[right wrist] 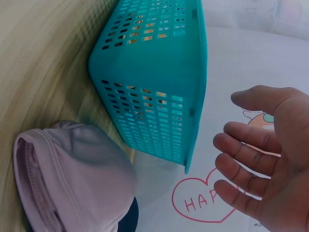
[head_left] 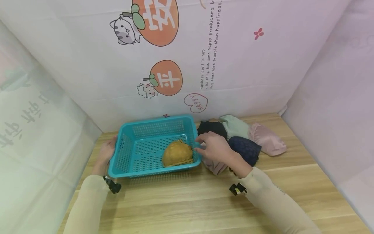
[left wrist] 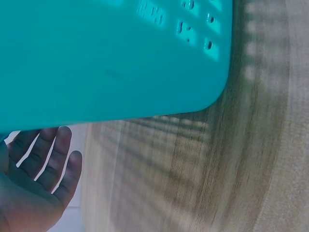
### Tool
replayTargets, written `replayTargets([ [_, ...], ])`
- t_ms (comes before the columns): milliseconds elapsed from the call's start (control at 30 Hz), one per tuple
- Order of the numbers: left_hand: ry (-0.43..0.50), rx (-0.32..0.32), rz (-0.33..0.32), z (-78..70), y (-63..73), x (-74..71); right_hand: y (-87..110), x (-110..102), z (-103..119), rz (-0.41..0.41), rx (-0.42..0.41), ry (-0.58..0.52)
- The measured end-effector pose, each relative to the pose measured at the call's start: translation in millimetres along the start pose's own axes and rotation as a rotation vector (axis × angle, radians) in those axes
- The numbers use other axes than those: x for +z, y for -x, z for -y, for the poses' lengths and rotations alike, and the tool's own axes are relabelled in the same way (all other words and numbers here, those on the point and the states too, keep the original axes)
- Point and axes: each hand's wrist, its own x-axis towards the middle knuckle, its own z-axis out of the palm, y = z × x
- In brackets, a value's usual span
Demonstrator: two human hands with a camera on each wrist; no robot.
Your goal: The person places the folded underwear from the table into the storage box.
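Observation:
A turquoise plastic basket (head_left: 140, 174) with perforated walls stands on the table. Inside, at its right end, lies a mustard-yellow, dome-shaped garment (head_left: 176, 153) that looks like a folded bra. My left hand (head_left: 107, 150) is at the basket's left side, its fingers extended and partly hidden behind the wall in the left wrist view. Beside the right rim is my right hand (head_left: 214, 146), fingers apart and slightly bent, with nothing held. The right wrist view shows that palm (right wrist: 294, 169) just off the rim. Below it a mauve folded garment (right wrist: 87, 169) sits next to the basket.
Right of the basket lie more folded garments: black (head_left: 212, 127), pale green (head_left: 236, 126), navy (head_left: 244, 149) and pink (head_left: 267, 139). A printed white cloth (head_left: 233, 65) hangs behind the wooden table (head_left: 175, 208), with more cloth at both sides.

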Motion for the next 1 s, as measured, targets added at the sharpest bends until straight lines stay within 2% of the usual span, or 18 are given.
replayTargets([
  [767,-0.002,-0.014,-0.007,-0.3,1.2,3.0,12.2,-17.5,-17.0,-0.003,0.078,-0.022],
  [1000,0.000,-0.002,0.002,-1.6,1.0,-0.2,14.7,-19.2,-27.5,-0.005,0.065,0.009],
])
